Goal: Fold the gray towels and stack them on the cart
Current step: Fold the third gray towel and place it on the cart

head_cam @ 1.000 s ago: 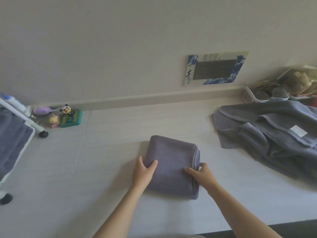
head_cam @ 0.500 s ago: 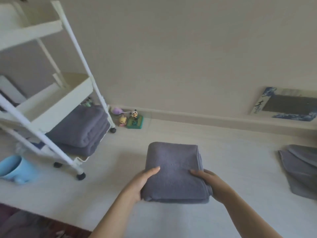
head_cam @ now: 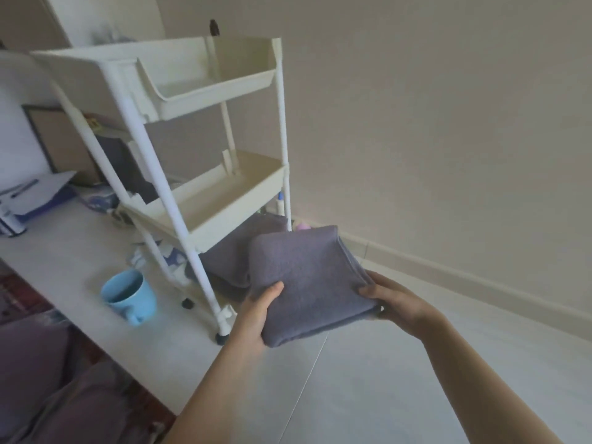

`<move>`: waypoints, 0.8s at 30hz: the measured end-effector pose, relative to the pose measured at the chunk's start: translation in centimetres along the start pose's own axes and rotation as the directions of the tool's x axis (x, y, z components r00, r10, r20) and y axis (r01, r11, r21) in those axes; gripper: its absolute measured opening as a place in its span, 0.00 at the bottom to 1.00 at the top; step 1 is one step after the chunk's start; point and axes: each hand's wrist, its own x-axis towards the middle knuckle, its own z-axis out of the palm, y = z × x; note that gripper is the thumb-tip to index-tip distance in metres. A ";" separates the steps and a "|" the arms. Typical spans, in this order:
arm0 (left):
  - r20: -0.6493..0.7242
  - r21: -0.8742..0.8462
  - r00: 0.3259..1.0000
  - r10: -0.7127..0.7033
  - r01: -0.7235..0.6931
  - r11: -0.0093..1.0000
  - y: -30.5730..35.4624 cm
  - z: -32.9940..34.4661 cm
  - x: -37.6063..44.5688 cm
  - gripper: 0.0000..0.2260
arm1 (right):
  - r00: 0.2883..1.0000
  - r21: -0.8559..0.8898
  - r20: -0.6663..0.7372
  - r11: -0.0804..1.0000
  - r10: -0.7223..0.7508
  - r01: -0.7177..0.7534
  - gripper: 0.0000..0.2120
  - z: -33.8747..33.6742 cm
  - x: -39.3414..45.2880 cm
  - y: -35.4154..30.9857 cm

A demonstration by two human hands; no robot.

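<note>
A folded gray towel (head_cam: 309, 277) is held in the air between both hands, just right of the white three-tier cart (head_cam: 205, 193). My left hand (head_cam: 256, 310) grips its near left edge, thumb on top. My right hand (head_cam: 392, 298) grips its right edge. A stack of folded gray towels (head_cam: 230, 254) lies on the cart's bottom tier, partly hidden behind the carried towel. The cart's middle tier (head_cam: 224, 216) and top tier (head_cam: 205, 97) show nothing inside.
A light blue mug (head_cam: 129, 294) stands on the white surface left of the cart's front wheel (head_cam: 221, 337). Papers and a dark frame lie at the far left. The wall and its baseboard (head_cam: 464, 280) run along the right.
Both hands lifted the folded towel off the surface and carried it left toward the cart. The view swung left, so the unfolded towels are out of sight.
</note>
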 end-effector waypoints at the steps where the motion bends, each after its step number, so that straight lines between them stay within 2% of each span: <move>1: -0.011 -0.015 1.000 0.012 -0.013 1.000 0.4 -0.1 0.3 0.22 | 1.000 -0.014 -0.007 1.000 -0.018 0.018 0.28 0.2 0.9 -0.7; 5: 0.004 -0.092 1.000 0.010 -0.010 0.996 1.3 0.3 0.4 0.18 | 0.998 -0.033 -0.026 0.998 -0.061 0.060 0.29 0.1 3.1 -2.1; 9: 0.061 -0.093 0.998 0.016 -0.011 0.996 1.3 1.5 -0.4 0.25 | 0.994 -0.040 -0.042 0.994 -0.101 0.100 0.29 -1.4 2.7 -2.5; 13: 0.124 -0.133 0.990 0.068 -0.051 0.990 2.2 3.8 -2.0 0.19 | 0.979 0.018 -0.071 0.981 -0.191 0.192 0.24 -2.6 1.2 -3.6; 19: 0.074 -0.102 0.969 0.235 -0.227 0.969 6.4 5.5 -2.8 0.28 | 0.943 0.091 -0.056 0.939 -0.327 0.331 0.26 -2.8 1.5 -7.2; 22: 0.042 -0.116 0.943 0.331 -0.324 0.939 9.1 5.4 -3.0 0.27 | 0.923 0.147 -0.065 0.911 -0.380 0.386 0.27 -1.9 3.2 -9.6; 24: -0.014 -0.131 0.930 0.368 -0.367 0.921 10.8 5.0 -2.9 0.24 | 0.910 0.165 -0.092 0.895 -0.405 0.415 0.31 -0.7 4.5 -11.1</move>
